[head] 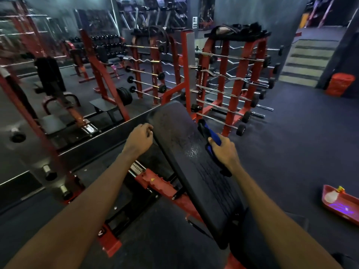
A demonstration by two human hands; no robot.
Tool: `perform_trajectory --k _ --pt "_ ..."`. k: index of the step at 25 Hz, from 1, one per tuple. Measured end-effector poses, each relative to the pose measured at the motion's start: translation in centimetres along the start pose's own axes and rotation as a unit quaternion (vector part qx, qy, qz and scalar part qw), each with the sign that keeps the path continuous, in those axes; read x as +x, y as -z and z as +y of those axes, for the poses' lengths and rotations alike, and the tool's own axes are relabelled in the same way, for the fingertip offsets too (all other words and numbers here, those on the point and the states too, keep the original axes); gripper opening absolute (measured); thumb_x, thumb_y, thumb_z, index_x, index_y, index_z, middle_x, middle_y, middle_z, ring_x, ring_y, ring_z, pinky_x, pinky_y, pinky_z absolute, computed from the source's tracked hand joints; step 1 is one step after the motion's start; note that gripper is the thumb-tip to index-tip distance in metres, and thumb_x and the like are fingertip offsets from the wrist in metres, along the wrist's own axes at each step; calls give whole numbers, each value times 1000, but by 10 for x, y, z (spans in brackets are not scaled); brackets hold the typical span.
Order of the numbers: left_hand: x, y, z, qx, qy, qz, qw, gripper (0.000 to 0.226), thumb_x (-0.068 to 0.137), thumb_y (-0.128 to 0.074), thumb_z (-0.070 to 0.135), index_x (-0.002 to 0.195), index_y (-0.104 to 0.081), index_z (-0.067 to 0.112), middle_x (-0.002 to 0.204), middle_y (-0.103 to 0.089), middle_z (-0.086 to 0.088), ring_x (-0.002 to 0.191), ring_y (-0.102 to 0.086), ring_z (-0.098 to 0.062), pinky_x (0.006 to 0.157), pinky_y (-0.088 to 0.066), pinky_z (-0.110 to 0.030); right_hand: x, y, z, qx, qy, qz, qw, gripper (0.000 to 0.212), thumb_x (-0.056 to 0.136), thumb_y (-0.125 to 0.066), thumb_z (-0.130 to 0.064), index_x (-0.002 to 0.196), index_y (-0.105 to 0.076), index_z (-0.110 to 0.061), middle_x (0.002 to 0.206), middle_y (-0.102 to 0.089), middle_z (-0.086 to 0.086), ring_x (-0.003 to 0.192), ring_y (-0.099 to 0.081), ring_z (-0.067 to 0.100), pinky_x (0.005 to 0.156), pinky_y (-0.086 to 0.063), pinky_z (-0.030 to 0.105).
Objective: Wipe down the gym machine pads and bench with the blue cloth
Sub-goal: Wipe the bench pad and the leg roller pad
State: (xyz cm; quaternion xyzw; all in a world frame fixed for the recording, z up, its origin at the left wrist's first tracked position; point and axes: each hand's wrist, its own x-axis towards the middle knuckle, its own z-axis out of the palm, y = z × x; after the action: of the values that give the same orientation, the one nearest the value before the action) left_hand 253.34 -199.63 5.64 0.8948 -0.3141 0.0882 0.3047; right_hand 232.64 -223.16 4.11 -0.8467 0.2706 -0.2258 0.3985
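A long black padded bench back (186, 152) tilts up and away from me on a red machine frame (157, 183). A wet shiny patch shows on the pad near its middle. My right hand (225, 150) grips the bunched blue cloth (211, 138) against the pad's right edge. My left hand (139, 138) is at the pad's upper left edge with fingers curled; I cannot tell whether they hold the edge.
A red barbell rack (233, 74) stands just beyond the bench. A red tray (342, 204) with a spray bottle lies on the floor at the right. Mirrors and red machines line the left. An orange bin (340, 84) stands by the stairs.
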Motion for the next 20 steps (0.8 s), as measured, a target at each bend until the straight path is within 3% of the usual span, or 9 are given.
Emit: perform_trajectory --k 5,11,14,16,20 --pt "62 -19 -27 43 -26 -17 999 21 93 -50 11 110 -62 8 106 -59 -14 100 -59 -30 90 -49 -42 64 -43 -13 -17 41 -29 999 21 101 -53 -36 114 -66 -24 78 -68 -1 68 -64 17 55 -40 29" --pt "141 -47 -61 -5 22 -23 999 25 95 -46 7 115 -60 5 116 -56 -17 110 -55 -32 95 -43 -42 122 -96 -21 0 37 -2 999 17 101 -54 -34 108 -65 -23 82 -68 -2 68 -63 11 59 -41 28" --pt "179 -52 -77 -21 29 -23 999 28 97 -44 9 121 -58 5 121 -56 -17 114 -54 -33 97 -44 -43 143 -135 -22 31 28 41 998 33 102 -54 -33 133 -61 -23 123 -67 4 105 -65 22 81 -50 31" --pt "204 -58 -87 -42 39 -45 997 32 101 -42 13 128 -56 6 127 -56 -18 119 -54 -32 100 -42 -41 148 -172 -24 12 50 51 997 45 103 -51 -35 148 -47 -32 151 -48 0 130 -52 21 101 -47 35" --pt "239 -78 -100 -78 25 -129 988 42 105 -37 27 143 -49 11 141 -54 -16 131 -50 -30 111 -37 -38 149 -258 -30 -45 141 25 989 53 105 -44 -39 156 -29 -36 167 -18 4 154 -14 24 121 -25 50"
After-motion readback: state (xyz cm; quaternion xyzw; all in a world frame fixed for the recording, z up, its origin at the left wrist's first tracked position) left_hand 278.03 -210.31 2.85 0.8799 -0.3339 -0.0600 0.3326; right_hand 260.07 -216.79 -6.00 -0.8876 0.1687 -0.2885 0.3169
